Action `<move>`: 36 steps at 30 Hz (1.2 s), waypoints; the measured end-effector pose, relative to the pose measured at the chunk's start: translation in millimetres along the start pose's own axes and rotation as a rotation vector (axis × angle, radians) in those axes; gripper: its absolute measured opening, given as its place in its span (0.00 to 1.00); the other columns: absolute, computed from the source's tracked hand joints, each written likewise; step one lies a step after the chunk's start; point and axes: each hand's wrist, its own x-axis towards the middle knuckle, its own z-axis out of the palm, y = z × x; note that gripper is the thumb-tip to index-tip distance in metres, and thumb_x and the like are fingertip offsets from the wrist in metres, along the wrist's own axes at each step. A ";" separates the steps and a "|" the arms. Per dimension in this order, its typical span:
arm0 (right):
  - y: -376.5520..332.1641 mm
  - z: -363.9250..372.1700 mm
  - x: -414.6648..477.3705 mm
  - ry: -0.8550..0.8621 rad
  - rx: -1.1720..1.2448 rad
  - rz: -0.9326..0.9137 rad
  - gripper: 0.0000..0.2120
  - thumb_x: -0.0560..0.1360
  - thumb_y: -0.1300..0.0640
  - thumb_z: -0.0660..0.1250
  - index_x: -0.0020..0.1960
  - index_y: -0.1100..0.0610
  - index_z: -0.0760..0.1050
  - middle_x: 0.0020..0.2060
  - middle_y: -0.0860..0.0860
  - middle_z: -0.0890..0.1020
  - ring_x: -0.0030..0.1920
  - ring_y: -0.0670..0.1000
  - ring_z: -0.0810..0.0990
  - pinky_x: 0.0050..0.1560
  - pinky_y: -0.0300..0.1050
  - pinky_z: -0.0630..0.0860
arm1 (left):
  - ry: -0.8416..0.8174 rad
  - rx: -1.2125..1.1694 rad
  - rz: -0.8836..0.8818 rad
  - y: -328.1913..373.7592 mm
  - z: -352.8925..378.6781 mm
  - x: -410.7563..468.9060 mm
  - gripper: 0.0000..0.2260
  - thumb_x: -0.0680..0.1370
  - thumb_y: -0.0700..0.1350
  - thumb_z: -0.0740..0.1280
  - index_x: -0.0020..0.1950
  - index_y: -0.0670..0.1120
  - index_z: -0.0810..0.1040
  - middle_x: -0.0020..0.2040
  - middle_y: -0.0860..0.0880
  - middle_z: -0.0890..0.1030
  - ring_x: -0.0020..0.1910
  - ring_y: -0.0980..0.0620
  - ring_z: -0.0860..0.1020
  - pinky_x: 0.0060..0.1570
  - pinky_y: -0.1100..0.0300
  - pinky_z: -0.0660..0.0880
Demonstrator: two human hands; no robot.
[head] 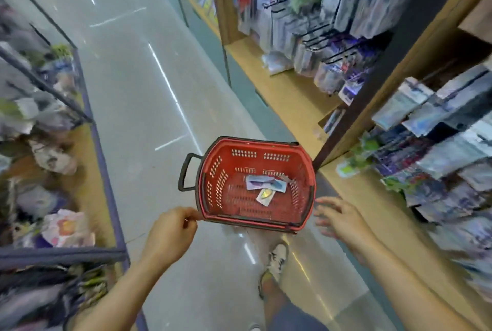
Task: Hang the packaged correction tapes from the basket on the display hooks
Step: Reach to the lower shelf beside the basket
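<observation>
A few packaged correction tapes lie flat on the floor of the red basket, toward its far right part. The largest packet's long axis runs across the basket from side to side, and a smaller one just nearer is tilted. Their print is too blurred to read. The left hand pinches the basket's near-left rim corner with curled fingers. The right hand, fingers spread apart, hovers just beside the near-right corner. Display hooks with hanging packets stand beyond the basket's right side.
</observation>
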 end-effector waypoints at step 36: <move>282.4 181.9 610.8 0.269 0.806 0.575 0.15 0.76 0.72 0.59 0.58 0.62 0.76 0.46 0.57 0.82 0.37 0.50 0.84 0.29 0.40 0.78 | -0.292 -0.854 -0.688 -90.4 552.1 568.0 0.22 0.71 0.47 0.77 0.58 0.36 0.77 0.39 0.43 0.83 0.20 0.54 0.76 0.21 0.66 0.71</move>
